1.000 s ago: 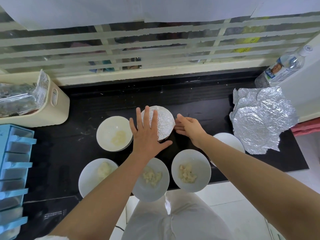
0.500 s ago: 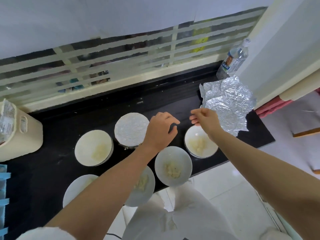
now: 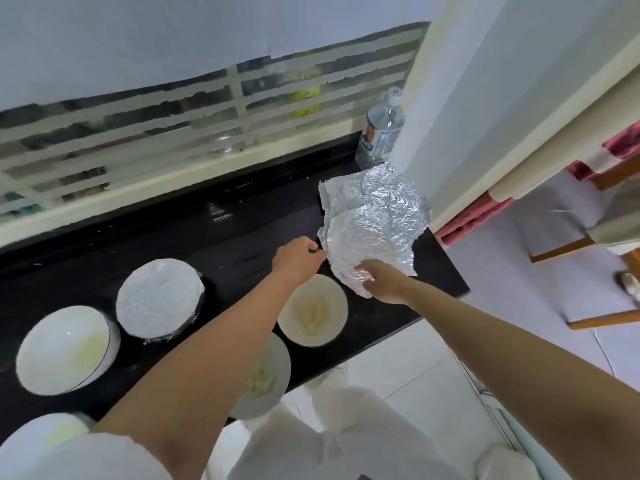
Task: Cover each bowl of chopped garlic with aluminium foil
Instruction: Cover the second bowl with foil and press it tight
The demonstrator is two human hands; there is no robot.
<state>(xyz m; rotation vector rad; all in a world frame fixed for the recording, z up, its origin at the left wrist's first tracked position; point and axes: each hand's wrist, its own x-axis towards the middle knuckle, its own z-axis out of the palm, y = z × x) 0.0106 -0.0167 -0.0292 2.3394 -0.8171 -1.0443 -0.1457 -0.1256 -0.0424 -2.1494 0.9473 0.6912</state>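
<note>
On the counter [image 3: 242, 223], hands [image 3: 298, 258] [image 3: 379, 281] grip flat-lying foil [image 3: 377, 216].

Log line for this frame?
step: picking foil | left hand: at foil stack edge | right hand: grips its near corner | covered bowl: one

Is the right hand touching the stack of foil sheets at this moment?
Touching. The head view shows the right hand gripping the near corner of the foil sheets, and the foil crumples over its fingers.
</note>
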